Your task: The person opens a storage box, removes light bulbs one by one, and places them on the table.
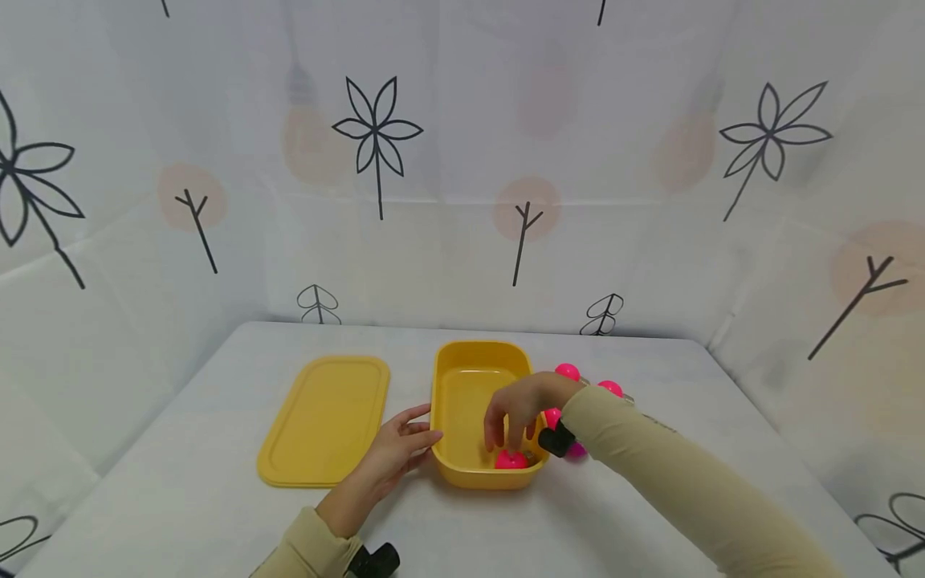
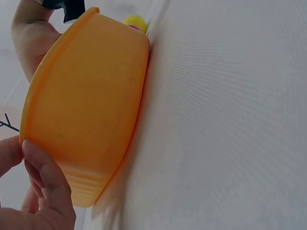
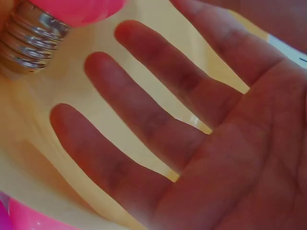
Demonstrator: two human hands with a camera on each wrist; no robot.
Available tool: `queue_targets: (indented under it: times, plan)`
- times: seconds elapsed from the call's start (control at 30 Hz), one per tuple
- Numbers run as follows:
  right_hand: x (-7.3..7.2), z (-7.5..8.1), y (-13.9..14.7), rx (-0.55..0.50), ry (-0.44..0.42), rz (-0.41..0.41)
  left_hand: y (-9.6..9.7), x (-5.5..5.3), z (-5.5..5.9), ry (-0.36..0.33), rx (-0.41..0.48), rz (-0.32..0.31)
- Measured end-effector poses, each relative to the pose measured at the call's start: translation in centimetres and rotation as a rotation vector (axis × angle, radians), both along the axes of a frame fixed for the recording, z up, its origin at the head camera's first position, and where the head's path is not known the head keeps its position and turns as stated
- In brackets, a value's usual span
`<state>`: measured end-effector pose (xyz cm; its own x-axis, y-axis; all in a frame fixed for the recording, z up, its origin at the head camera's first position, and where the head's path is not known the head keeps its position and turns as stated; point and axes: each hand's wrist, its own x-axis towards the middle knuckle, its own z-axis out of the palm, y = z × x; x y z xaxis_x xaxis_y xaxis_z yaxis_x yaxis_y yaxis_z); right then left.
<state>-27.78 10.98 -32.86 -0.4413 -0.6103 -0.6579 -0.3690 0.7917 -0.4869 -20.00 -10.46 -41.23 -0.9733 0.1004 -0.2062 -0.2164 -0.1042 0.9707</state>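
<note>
A deep yellow plastic box (image 1: 470, 393) stands on the white-covered table. My left hand (image 1: 397, 445) pinches its left rim, fingers against the outer wall; the left wrist view shows this hand (image 2: 45, 187) at the rim too. Inside the near end lies a pink light bulb (image 1: 511, 460) with a silver screw base, seen large as a bulb (image 3: 36, 43) in the right wrist view. My right hand (image 1: 516, 405) reaches down into the box over that bulb. Three fingers spread loosely from the right palm (image 3: 230, 158); the index tip and thumb tip are out of that view.
A flat yellow lid (image 1: 325, 421) lies left of the box. Right of the box are several more bulbs, including a pink bulb (image 1: 567, 371), another pink bulb (image 1: 610, 388) and a purple one (image 1: 576, 450), partly behind my right forearm. A yellow ball shape (image 2: 136, 22) shows past the box.
</note>
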Motion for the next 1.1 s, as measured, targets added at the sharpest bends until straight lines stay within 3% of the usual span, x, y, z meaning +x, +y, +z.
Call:
queue_targets:
  times: [0.23, 0.43, 0.67, 1.1]
  plan:
    - [-0.1, -0.4, -0.1, 0.061, -0.094, 0.013, -0.1, -0.2, 0.0, -0.001, 0.007, -0.002]
    - [0.0, -0.6, -0.1, 0.077, -0.112, 0.006, 0.0, -0.3, -0.1, -0.016, 0.001, 0.01]
    - [0.2, -0.4, 0.0, -0.002, -0.039, 0.03, 0.0, -0.3, -0.1, -0.029, -0.008, 0.018]
    - [1.8, 1.1, 1.2, -0.268, 0.107, -0.141, 0.1, 0.0, 0.1, -0.03, -0.029, 0.015]
